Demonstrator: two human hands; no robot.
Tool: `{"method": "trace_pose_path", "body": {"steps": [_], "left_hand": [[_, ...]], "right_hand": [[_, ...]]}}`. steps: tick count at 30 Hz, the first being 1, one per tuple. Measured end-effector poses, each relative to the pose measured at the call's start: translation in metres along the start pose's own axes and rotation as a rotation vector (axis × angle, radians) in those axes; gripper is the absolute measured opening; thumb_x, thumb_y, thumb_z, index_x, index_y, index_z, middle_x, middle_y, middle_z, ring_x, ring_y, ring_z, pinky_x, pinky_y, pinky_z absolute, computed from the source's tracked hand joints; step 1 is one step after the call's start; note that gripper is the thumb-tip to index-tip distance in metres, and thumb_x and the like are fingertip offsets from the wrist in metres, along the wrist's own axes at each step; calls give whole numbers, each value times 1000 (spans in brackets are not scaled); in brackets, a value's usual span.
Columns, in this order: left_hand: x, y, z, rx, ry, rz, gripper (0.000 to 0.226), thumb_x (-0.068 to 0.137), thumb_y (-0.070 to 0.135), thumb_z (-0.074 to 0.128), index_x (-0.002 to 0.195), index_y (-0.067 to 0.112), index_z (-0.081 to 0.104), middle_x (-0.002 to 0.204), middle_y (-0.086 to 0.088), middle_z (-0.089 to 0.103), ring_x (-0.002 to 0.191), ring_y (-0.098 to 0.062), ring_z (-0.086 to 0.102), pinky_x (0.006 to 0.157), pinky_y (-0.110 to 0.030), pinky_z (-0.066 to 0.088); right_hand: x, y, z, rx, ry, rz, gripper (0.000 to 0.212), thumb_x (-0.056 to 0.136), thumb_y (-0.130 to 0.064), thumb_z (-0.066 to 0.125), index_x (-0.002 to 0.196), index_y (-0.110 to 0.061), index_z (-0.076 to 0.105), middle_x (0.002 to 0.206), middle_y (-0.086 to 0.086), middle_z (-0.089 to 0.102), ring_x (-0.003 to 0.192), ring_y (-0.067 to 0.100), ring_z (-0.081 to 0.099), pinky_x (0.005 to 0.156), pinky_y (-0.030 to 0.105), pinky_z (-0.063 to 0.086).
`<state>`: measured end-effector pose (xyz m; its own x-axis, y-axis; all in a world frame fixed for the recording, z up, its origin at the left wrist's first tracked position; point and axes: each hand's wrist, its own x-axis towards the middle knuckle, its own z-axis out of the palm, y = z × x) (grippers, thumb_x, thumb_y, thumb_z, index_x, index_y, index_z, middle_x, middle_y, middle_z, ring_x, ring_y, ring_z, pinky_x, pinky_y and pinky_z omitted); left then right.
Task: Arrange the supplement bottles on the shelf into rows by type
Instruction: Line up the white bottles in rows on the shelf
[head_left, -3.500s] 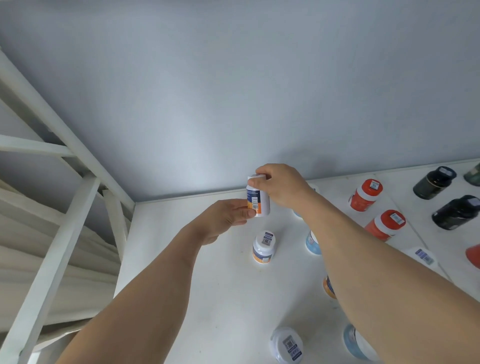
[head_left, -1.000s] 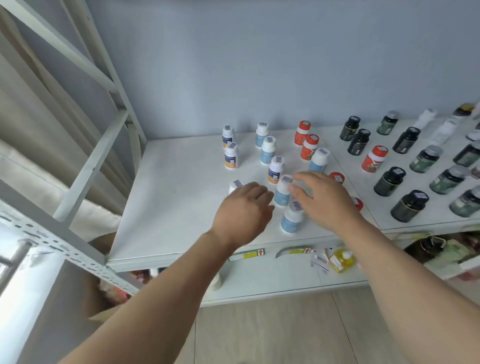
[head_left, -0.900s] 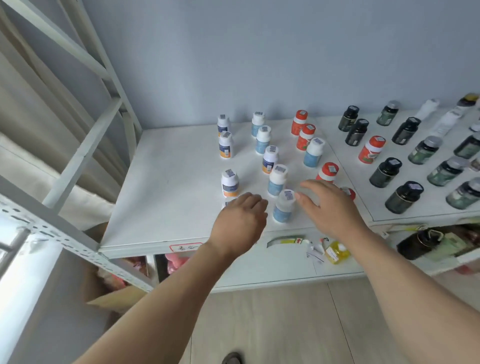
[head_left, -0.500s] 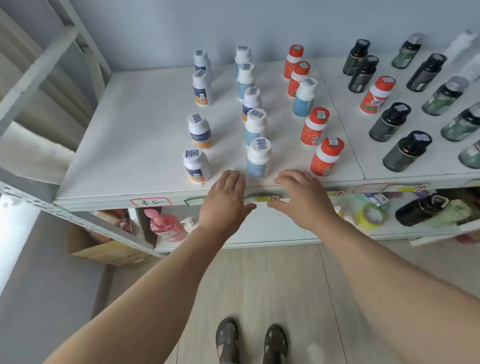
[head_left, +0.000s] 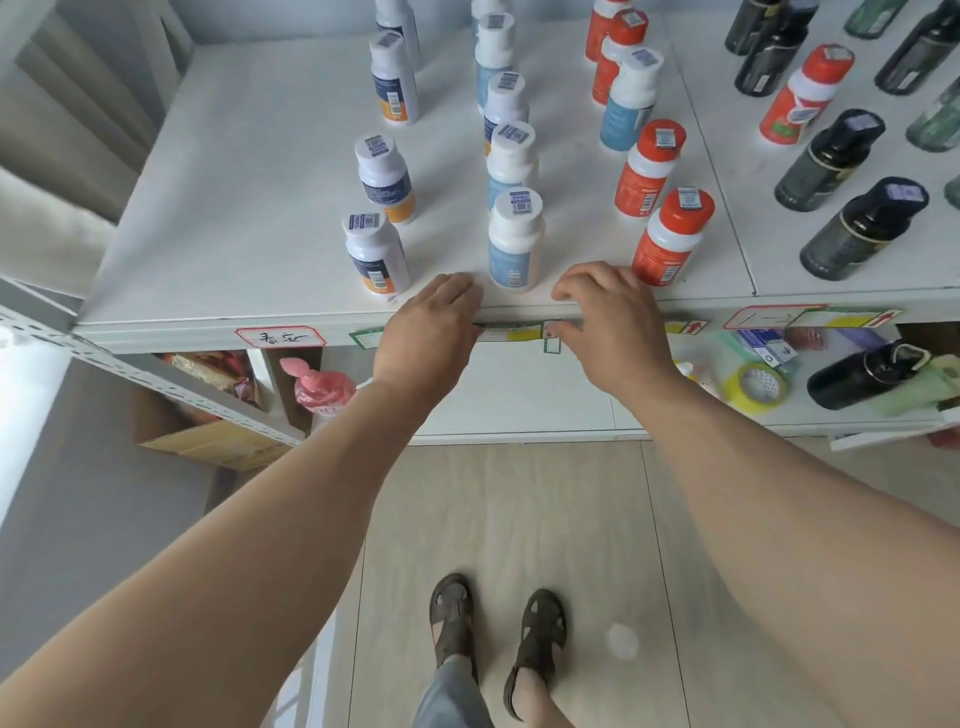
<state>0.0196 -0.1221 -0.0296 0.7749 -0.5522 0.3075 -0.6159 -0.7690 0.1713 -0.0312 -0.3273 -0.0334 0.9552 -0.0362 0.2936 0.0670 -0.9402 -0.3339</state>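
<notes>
On the white shelf (head_left: 260, 218) the bottles stand in rows running away from me. The left row has white bottles with navy and orange labels (head_left: 375, 252). The middle row has white bottles with blue labels (head_left: 515, 238). Further right stand red-capped orange bottles (head_left: 670, 236), one blue-label bottle (head_left: 629, 98) among them, then dark bottles (head_left: 862, 228). My left hand (head_left: 428, 332) and my right hand (head_left: 605, 322) rest at the shelf's front edge, either side of the nearest blue-label bottle. Both hold nothing, fingers loosely apart.
Paper tags are stuck along the shelf's front lip (head_left: 280, 338). On the lower shelf lie a pink pump bottle (head_left: 319, 387), a yellow tape roll (head_left: 756, 384) and a dark bottle (head_left: 862, 374). A cardboard box (head_left: 208, 441) sits low left. My sandalled feet (head_left: 493, 629) stand on the tiled floor.
My hands let go of the bottle held at the back wall and drew back to the shelf's front edge. My view dropped from the wall to the shelf front and floor.
</notes>
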Motion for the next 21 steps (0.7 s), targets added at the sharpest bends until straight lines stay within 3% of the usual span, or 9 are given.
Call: {"method": "trace_pose_path", "body": {"steps": [10,14,17,21], "left_hand": [[2,0,-3,-9,-26,-19,35,74,9,77,106,5,67,114,-6,66,101,-27,62,66,-36,57],[6,7,-14,-126,-148,-158,45,87,26,68,126,7,59,134,-3,56,121,-24,52,87,-39,51],[17,14,-25,-289,-199,-302,62,88,37,66,141,11,46,144,-1,48,129,-22,46,99,-33,40],[29,20,-32,-510,-256,-436,67,86,35,69,144,16,40,147,-1,46,132,-20,43,103,-29,35]], "right_hand": [[1,-4,-4,5,-46,30,31,77,-22,78,104,-14,66,110,2,63,97,30,54,86,35,39],[8,-10,-22,97,-178,136,39,84,-33,70,118,-15,62,123,1,59,112,25,51,95,34,41],[21,-22,-43,285,-96,260,53,86,-42,65,131,-16,54,134,3,54,123,22,48,100,34,39],[52,-47,-70,453,-155,261,62,84,-41,68,138,-23,43,141,-3,46,129,13,43,95,23,32]]}}
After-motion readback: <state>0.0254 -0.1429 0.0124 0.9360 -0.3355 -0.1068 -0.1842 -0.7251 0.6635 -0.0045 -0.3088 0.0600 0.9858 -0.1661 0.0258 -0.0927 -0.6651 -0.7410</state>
